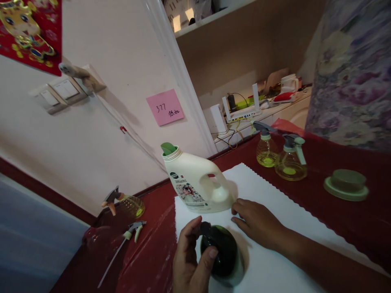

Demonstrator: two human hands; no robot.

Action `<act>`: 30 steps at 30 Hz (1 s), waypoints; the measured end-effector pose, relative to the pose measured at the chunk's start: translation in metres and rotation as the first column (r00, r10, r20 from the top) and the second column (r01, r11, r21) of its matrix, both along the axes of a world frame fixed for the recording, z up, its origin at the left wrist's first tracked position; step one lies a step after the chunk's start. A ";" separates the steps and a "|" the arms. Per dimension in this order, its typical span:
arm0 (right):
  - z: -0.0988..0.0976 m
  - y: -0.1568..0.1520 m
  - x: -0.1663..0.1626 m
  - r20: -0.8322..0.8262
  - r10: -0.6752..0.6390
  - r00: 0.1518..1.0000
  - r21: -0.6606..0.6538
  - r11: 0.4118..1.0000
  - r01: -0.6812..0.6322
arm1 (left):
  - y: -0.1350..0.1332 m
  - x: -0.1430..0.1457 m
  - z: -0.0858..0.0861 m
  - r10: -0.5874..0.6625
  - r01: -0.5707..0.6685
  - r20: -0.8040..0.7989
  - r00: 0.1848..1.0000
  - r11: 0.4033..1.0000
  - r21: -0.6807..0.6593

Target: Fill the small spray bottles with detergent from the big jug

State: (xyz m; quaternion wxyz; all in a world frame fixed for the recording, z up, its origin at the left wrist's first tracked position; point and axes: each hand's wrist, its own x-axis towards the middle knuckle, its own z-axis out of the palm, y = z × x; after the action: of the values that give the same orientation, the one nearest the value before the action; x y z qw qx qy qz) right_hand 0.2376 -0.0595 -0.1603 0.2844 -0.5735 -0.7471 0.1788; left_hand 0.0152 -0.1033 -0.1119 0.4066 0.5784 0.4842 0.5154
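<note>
My left hand (194, 260) grips the top of a dark green pump bottle (226, 252), its fingers and thumb around the black nozzle (206, 228). The bottle is seen from above, and its lower part looks paler. My right hand (256, 221) is open and holds nothing, its fingers slightly bent and apart over the white sheet (250, 183). Just beyond those fingers stands a white detergent jug (195, 179) with a handle and a flowered label. The jug has no cap on, and a green spout (169, 148) rises from its mouth.
Two clear spray bottles (290, 165) with yellow liquid stand at right, near a round green lid (346, 185). At left lie another spray bottle (134, 205) and a loose spray head (131, 234) with a tube. Behind are a shelf with a router (242, 114) and a wall.
</note>
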 end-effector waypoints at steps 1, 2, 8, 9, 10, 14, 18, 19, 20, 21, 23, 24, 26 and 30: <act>0.000 0.000 0.000 -0.013 0.000 1.000 0.002 1.000 0.000 | 0.000 0.000 -0.002 0.002 -0.002 0.012 1.000 1.000 0.004; -0.001 -0.001 0.000 -0.027 0.001 1.000 0.002 1.000 -0.001 | -0.001 0.000 -0.005 0.004 -0.004 0.019 1.000 1.000 0.010; 0.009 -0.003 0.002 -0.164 0.006 0.986 0.006 1.000 -0.005 | 0.000 0.001 -0.013 -0.028 0.028 0.007 1.000 0.999 0.022; 0.015 -0.005 0.003 -0.195 0.009 0.981 0.010 1.000 -0.007 | 0.000 0.001 -0.013 -0.031 0.031 0.013 0.999 0.999 0.012; 0.022 -0.007 0.005 -0.220 0.013 0.975 0.015 1.000 -0.010 | 0.000 0.001 -0.013 -0.033 0.033 0.023 0.999 0.999 0.004; 0.058 -0.021 0.009 -0.394 0.082 0.916 -0.004 0.996 -0.091 | -0.003 0.005 -0.012 -0.056 0.057 0.073 0.996 0.998 -0.016; 0.082 -0.033 0.003 -0.523 0.271 0.808 -0.022 0.943 -0.331 | -0.005 0.010 -0.010 -0.075 0.078 0.098 0.992 0.997 -0.028; 0.084 -0.035 -0.001 -0.541 0.311 0.781 -0.031 0.921 -0.389 | -0.006 0.011 -0.009 -0.075 0.078 0.105 0.992 0.997 -0.024; 0.086 -0.037 -0.004 -0.559 0.337 0.758 -0.050 0.899 -0.436 | -0.007 0.012 -0.008 -0.074 0.077 0.112 0.991 0.997 -0.021; 0.087 -0.038 -0.009 -0.569 0.354 0.742 -0.068 0.879 -0.472 | -0.007 0.013 -0.007 -0.071 0.074 0.123 0.990 0.997 -0.017; 0.088 -0.039 -0.016 -0.559 0.377 0.738 -0.087 0.859 -0.505 | -0.009 0.015 -0.004 -0.065 0.066 0.150 0.987 0.998 -0.003; 0.088 -0.038 -0.020 -0.545 0.382 0.746 -0.082 0.861 -0.501 | -0.009 0.016 -0.004 -0.064 0.064 0.163 0.985 0.998 0.006; 0.084 -0.036 -0.024 -0.503 0.395 0.769 -0.051 0.875 -0.482 | -0.011 0.017 -0.003 -0.073 0.072 0.180 0.981 0.997 0.017; 0.066 -0.031 -0.025 -0.370 0.281 0.885 -0.025 0.950 -0.312 | -0.010 0.018 -0.006 -0.100 0.097 0.164 0.981 0.995 0.027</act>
State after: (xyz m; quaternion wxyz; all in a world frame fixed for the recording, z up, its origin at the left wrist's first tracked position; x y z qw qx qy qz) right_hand 0.2129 -0.0901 -0.0938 0.3623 -0.4209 -0.7526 0.3539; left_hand 0.0332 -0.1135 -0.1177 0.4650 0.5605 0.4149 0.5454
